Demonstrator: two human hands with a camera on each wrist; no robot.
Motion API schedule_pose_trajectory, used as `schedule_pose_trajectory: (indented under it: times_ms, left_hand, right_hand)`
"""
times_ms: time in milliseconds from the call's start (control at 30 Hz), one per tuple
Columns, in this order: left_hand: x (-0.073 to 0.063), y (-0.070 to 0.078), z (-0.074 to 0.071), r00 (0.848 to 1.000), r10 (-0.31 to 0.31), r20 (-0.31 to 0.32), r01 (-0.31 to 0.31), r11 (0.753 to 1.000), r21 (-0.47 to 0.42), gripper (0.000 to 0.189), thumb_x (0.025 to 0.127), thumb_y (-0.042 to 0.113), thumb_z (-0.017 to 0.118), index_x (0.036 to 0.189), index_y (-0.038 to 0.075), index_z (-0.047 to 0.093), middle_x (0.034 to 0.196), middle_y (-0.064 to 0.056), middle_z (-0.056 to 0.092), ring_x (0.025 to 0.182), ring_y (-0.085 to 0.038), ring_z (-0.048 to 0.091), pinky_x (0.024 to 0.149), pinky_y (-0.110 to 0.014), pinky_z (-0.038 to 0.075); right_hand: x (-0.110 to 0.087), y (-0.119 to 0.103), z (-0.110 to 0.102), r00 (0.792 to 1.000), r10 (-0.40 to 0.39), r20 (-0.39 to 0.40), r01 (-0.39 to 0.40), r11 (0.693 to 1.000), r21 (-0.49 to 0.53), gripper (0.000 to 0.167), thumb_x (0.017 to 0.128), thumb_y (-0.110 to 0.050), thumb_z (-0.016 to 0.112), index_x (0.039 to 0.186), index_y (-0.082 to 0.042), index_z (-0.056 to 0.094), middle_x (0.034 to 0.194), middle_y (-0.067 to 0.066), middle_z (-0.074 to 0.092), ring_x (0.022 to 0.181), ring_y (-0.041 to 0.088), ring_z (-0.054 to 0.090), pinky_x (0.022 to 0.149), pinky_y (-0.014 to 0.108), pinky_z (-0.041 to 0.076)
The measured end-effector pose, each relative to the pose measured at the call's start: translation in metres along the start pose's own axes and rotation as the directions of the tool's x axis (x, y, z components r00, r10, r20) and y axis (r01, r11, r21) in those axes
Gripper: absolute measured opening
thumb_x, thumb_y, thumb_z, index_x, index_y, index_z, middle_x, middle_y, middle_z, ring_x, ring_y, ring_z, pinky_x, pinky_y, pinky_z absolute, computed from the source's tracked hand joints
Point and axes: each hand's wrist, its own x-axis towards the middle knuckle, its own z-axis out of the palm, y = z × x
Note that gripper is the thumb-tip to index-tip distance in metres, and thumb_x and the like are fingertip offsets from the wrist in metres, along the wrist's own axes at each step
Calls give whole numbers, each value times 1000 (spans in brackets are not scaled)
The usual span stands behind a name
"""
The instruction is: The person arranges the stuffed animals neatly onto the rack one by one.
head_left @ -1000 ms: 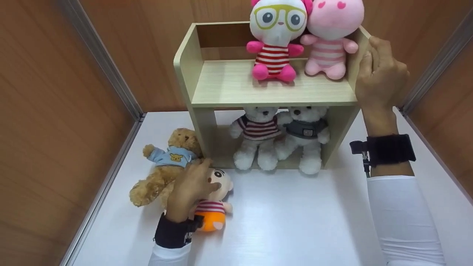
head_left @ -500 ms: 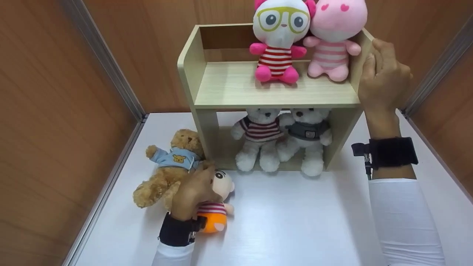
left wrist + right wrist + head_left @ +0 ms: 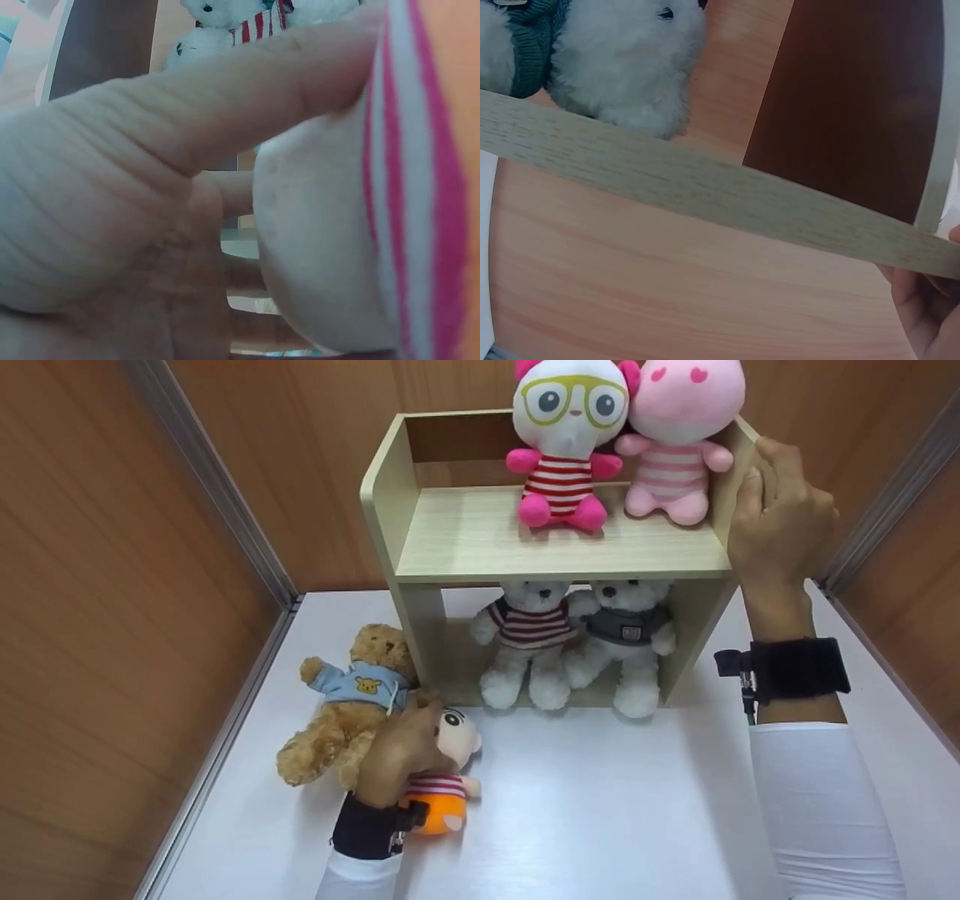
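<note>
My left hand (image 3: 401,754) grips a small doll (image 3: 439,810) with a striped top and orange bottoms, lying on the table. In the left wrist view my thumb (image 3: 262,86) crosses the doll's neck and the fingers lie behind its pale head (image 3: 315,225). My right hand (image 3: 784,514) holds the right side panel of a wooden shelf (image 3: 465,540) at its upper edge. Beside the left hand, a brown teddy bear (image 3: 364,682) in a blue hoodie leans on the shelf's left side.
On the upper shelf sit a panda plush (image 3: 559,484) with glasses and a pink plush (image 3: 666,472). Two white bears occupy the lower level, one in a striped sweater (image 3: 534,626), one in grey (image 3: 619,626). Wooden walls (image 3: 97,585) enclose the white table (image 3: 570,802).
My left thumb has moved down from over the doll's face to its neck, and the fingers have closed round the doll. The right hand keeps its hold on the shelf.
</note>
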Motion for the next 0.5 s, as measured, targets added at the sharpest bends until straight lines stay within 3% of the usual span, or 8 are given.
schedule_pose_trajectory:
  times_ms: [167, 333, 500]
  left_hand:
    - [2, 1, 2, 1000, -9, 22, 8, 1000, 9, 102, 63, 23, 97, 151, 17, 48, 149, -17, 54, 120, -38, 59, 103, -53, 49]
    - [4, 1, 3, 999, -22, 43, 22, 1000, -10, 96, 64, 20, 95, 149, 18, 50, 141, -15, 58, 106, -33, 60, 97, -49, 52]
    - [5, -1, 2, 996, -43, 73, 46, 998, -46, 104, 66, 16, 93, 156, 16, 41, 153, -15, 50, 117, -35, 58, 103, -51, 48]
  right_hand:
    - [-2, 0, -2, 1000, -6, 1, 6, 1000, 3, 32, 99, -31, 56, 125, -23, 71, 89, 16, 78, 58, -2, 29, 64, 29, 28]
    - [-2, -1, -2, 1000, -5, 0, 5, 1000, 2, 32, 99, -32, 56, 126, -24, 71, 95, 11, 79, 64, 13, 41, 62, 24, 26]
    - [-2, -1, -2, 1000, -4, 4, 4, 1000, 18, 32, 99, -33, 56, 126, -24, 71, 100, 9, 80, 73, 33, 59, 64, 25, 26]
